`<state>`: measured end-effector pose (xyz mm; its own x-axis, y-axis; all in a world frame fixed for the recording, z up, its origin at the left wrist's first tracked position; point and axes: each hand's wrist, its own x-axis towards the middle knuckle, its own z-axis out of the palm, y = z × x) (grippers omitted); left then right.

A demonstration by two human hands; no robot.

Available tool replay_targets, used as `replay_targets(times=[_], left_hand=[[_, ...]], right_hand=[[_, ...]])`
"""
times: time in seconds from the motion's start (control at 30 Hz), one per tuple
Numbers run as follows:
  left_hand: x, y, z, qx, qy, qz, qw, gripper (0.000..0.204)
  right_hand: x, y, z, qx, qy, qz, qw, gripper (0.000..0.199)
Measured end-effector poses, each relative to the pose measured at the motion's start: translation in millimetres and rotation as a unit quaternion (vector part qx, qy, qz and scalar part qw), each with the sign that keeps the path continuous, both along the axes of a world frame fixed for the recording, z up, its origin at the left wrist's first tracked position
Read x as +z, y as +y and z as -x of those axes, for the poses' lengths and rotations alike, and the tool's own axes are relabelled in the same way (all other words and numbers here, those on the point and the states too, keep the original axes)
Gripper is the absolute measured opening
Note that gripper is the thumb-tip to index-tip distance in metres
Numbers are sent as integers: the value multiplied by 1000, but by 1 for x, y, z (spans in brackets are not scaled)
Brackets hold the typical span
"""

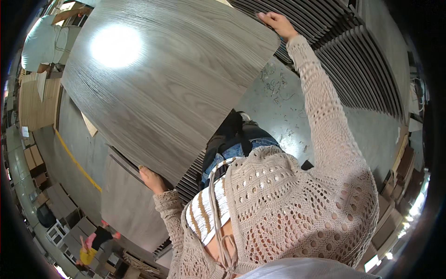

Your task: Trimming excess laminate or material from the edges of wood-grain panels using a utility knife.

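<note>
Right in front of me, filling the middle and far left, the gray wood-grain panel (pixel 176 88) lies broad face up. My left hand (pixel 152 180) looks clamped on its near left edge, my right hand (pixel 281 27) on its far right edge by the rounded corner; most fingers hidden. Dark-edged stack (pixel 357 69) at far right, gray board (pixel 132 197) near left. Step in hand, I judge: two-handed panel handling. Can't tell if it's lifted or resting. Next move probably calls for level grip, corners clear of the stack.
</note>
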<state>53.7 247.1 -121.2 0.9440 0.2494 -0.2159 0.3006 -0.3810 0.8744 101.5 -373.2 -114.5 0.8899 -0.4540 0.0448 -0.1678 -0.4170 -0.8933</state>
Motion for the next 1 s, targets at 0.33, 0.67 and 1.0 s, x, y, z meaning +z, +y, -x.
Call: replay_targets(times=[0.33,0.67,1.0], left_hand=[[-5,36,-31,34,10,89,995,49],[-19,64,-44,52,7,145,988,48],[-9,66,-62,35,37,80,996,52]], right_hand=[[19,25,2,96,31,52,994,46],[-14,127,60,-55,-136,167,975,44],[-22,146,33,-274,-49,51,959,52]])
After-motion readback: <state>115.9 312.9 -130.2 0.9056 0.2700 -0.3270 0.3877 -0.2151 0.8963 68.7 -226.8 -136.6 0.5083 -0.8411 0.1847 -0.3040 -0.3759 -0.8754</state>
